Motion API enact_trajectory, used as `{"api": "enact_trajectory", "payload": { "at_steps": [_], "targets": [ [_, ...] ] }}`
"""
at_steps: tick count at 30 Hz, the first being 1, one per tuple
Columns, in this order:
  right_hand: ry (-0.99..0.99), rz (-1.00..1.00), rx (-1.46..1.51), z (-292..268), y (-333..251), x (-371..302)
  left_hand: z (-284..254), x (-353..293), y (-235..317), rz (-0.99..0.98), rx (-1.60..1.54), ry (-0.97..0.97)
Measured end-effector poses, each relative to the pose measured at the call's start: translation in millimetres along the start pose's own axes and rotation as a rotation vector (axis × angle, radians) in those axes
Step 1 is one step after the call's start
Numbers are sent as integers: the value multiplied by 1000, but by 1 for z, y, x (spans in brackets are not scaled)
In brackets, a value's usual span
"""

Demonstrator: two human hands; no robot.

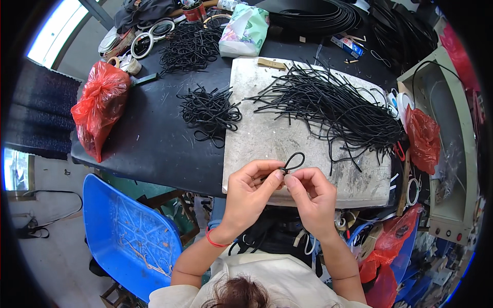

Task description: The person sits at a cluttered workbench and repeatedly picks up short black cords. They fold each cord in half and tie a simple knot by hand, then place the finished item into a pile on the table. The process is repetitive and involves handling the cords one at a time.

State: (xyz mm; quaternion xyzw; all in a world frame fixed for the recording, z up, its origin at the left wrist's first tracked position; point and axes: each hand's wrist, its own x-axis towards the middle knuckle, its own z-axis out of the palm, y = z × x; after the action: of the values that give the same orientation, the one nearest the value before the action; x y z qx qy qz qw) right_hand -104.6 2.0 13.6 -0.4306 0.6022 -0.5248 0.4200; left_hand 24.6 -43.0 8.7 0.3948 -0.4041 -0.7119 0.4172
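Both hands meet over the near edge of a worn whitish board (257, 138). Between their fingertips is a thin black cord (295, 161), bent into a small loop that sticks up past the fingers. My left hand (251, 187) pinches the cord at the base of the loop, where it seems to cross or knot; the fingers partly hide this. Close against it, my right hand (312, 197) pinches the cord too, thumb against forefinger. A large bundle of straight black cords (328, 108) lies on the board's far right. Left of the board sits a pile of looped cords (209, 114).
Another heap of looped black cords (190, 46) lies farther back, near a tissue pack (244, 31). A red plastic bag (100, 105) stands at the table's left. Below it is a blue plastic chair (128, 231). A grey metal frame (452, 195) borders the right side.
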Motion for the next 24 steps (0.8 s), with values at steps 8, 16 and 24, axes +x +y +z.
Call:
{"api": "enact_trajectory", "payload": {
  "at_steps": [8, 16, 24],
  "targets": [
    [90, 37, 167, 6, 4, 10, 3, -7, -10, 99, 66, -21],
    [-90, 12, 50, -7, 7, 14, -5, -3, 24, 79, 757, -305],
    [53, 78, 236, 5, 6, 10, -7, -8, 7, -97, 287, -264]
  ]
}}
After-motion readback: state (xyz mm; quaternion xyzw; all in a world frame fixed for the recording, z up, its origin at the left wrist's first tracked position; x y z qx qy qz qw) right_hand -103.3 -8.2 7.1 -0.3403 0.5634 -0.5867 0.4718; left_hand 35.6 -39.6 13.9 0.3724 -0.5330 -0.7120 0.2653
